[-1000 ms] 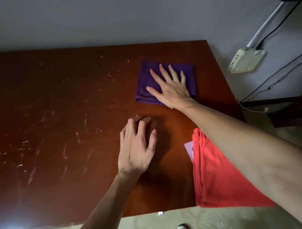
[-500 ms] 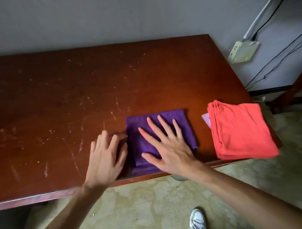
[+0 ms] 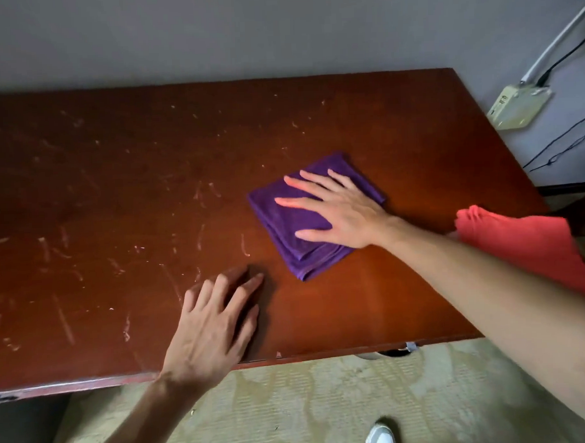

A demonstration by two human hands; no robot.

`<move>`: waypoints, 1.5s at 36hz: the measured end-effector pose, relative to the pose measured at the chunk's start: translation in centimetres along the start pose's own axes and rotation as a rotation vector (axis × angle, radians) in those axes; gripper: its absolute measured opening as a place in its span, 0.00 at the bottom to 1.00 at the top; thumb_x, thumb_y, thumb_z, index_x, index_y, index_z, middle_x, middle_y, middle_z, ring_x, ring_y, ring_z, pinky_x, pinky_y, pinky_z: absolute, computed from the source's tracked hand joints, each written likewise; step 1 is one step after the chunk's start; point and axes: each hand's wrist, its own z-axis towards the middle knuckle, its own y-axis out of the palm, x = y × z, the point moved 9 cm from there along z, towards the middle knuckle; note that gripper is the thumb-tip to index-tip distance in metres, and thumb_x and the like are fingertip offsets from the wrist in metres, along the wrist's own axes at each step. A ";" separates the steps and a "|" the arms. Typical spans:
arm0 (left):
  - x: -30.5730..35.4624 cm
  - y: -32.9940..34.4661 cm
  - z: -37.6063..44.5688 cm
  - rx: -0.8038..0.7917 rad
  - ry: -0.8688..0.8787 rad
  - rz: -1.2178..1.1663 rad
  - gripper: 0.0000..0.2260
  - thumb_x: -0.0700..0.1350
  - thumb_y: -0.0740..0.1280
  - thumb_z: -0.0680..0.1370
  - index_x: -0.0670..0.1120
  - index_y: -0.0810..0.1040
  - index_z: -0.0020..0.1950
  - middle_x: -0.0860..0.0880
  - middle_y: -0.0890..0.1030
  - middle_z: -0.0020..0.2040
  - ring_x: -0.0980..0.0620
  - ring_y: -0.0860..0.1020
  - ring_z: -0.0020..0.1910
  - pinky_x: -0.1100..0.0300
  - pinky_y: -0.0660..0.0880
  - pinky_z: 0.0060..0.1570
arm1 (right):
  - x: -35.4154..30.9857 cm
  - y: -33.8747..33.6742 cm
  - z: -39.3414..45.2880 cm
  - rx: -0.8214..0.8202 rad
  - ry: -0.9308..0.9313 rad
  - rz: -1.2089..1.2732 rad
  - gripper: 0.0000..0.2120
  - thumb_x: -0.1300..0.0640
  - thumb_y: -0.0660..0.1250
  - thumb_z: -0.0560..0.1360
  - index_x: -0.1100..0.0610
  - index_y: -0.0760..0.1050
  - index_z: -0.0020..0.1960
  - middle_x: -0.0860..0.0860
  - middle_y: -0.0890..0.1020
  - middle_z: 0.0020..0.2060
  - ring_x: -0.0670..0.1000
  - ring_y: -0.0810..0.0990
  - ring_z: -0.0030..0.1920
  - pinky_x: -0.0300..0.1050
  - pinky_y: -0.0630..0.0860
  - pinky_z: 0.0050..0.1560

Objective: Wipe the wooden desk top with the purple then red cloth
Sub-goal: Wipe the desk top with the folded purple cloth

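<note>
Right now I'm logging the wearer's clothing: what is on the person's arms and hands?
Nothing visible: the left hand and right hand are bare, without gloves, rings or a watch, and both forearms are uncovered as far as the frame shows. No sleeves appear.

Single head-worn view, looking forward and down, close over the desk (image 3: 117,194), wall behind

My right hand (image 3: 342,216) lies flat with fingers spread and arm stretched forward, while my left hand (image 3: 210,337) rests palm down, fingers loosely extended.
</note>
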 end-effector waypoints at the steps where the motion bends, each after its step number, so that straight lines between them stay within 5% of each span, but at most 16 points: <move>1: -0.2 0.2 0.0 -0.018 -0.006 -0.010 0.22 0.55 0.55 0.83 0.51 0.72 0.75 0.48 0.73 0.67 0.47 0.71 0.54 0.50 0.65 0.55 | 1.1 -0.2 1.2 0.010 0.011 -0.003 0.33 0.28 0.50 0.79 0.35 0.53 0.82 0.43 0.51 0.84 0.49 0.48 0.84 0.58 0.46 0.81; 13: -1.7 1.6 -0.3 -0.123 -0.089 -0.128 0.24 0.57 0.59 0.79 0.59 0.69 0.76 0.51 0.73 0.72 0.49 0.79 0.58 0.50 0.64 0.63 | 13.5 -2.1 14.5 0.037 0.228 0.055 0.35 0.24 0.44 0.76 0.33 0.53 0.80 0.43 0.53 0.84 0.50 0.50 0.83 0.61 0.47 0.81; 17: -1.6 1.1 0.3 -0.004 -0.071 -0.082 0.22 0.55 0.61 0.78 0.58 0.77 0.72 0.51 0.78 0.68 0.50 0.81 0.55 0.52 0.50 0.76 | 16.4 -2.5 17.8 0.024 0.258 0.051 0.30 0.29 0.49 0.81 0.33 0.53 0.81 0.44 0.52 0.84 0.50 0.49 0.83 0.60 0.45 0.81; 20: -1.6 1.1 0.7 0.045 -0.068 -0.106 0.19 0.55 0.55 0.82 0.59 0.77 0.71 0.51 0.78 0.68 0.51 0.78 0.59 0.52 0.60 0.70 | 17.8 -2.6 19.4 0.032 0.320 0.052 0.31 0.28 0.48 0.81 0.34 0.52 0.81 0.45 0.52 0.84 0.51 0.49 0.83 0.61 0.45 0.81; 24: -1.4 0.9 1.0 0.039 -0.061 -0.090 0.19 0.54 0.58 0.81 0.58 0.79 0.70 0.50 0.80 0.66 0.51 0.77 0.61 0.53 0.48 0.76 | 18.4 -2.9 20.1 0.071 0.441 0.083 0.34 0.26 0.45 0.79 0.36 0.52 0.82 0.46 0.52 0.84 0.51 0.48 0.83 0.61 0.43 0.81; 28: -1.8 1.6 0.5 -0.060 -0.043 -0.076 0.25 0.56 0.62 0.78 0.59 0.70 0.76 0.50 0.75 0.70 0.48 0.79 0.58 0.49 0.61 0.68 | 17.6 -2.5 19.6 0.069 0.505 0.090 0.35 0.26 0.43 0.79 0.38 0.50 0.83 0.47 0.50 0.84 0.52 0.46 0.83 0.62 0.42 0.81; 31: -1.8 1.6 0.4 -0.089 -0.041 -0.072 0.25 0.56 0.59 0.80 0.58 0.67 0.78 0.49 0.72 0.72 0.47 0.77 0.57 0.46 0.66 0.58 | 16.1 -1.9 18.5 0.062 0.563 0.092 0.34 0.27 0.43 0.80 0.38 0.49 0.83 0.47 0.49 0.84 0.54 0.45 0.84 0.64 0.41 0.80; 37: -1.3 1.3 0.6 -0.049 -0.034 -0.044 0.22 0.55 0.55 0.82 0.54 0.70 0.75 0.47 0.72 0.68 0.46 0.72 0.55 0.46 0.67 0.56 | 9.1 -0.8 12.8 0.082 0.553 0.074 0.31 0.30 0.45 0.82 0.37 0.49 0.83 0.47 0.50 0.84 0.56 0.45 0.84 0.66 0.42 0.80; 42: -0.5 -1.2 0.1 0.174 -0.038 -0.049 0.16 0.52 0.58 0.82 0.45 0.76 0.63 0.43 0.72 0.53 0.42 0.70 0.49 0.47 0.65 0.51 | -0.2 0.6 5.5 0.089 0.570 0.052 0.32 0.30 0.46 0.80 0.37 0.50 0.83 0.47 0.50 0.84 0.56 0.47 0.84 0.66 0.45 0.80; 46: -0.4 -3.7 -0.9 0.332 -0.028 -0.083 0.07 0.49 0.59 0.81 0.46 0.69 0.51 0.44 0.69 0.47 0.43 0.66 0.44 0.49 0.63 0.45 | -8.2 1.3 0.7 0.093 0.519 0.040 0.36 0.29 0.39 0.77 0.37 0.48 0.83 0.47 0.50 0.84 0.56 0.48 0.84 0.67 0.46 0.80; 54: -6.9 -4.6 -5.8 0.218 -0.079 -0.033 0.15 0.51 0.57 0.82 0.47 0.77 0.63 0.48 0.73 0.52 0.45 0.70 0.46 0.50 0.64 0.46 | -18.6 2.8 -3.8 0.064 0.165 -0.019 0.34 0.28 0.47 0.80 0.37 0.49 0.83 0.46 0.49 0.84 0.56 0.47 0.84 0.70 0.51 0.78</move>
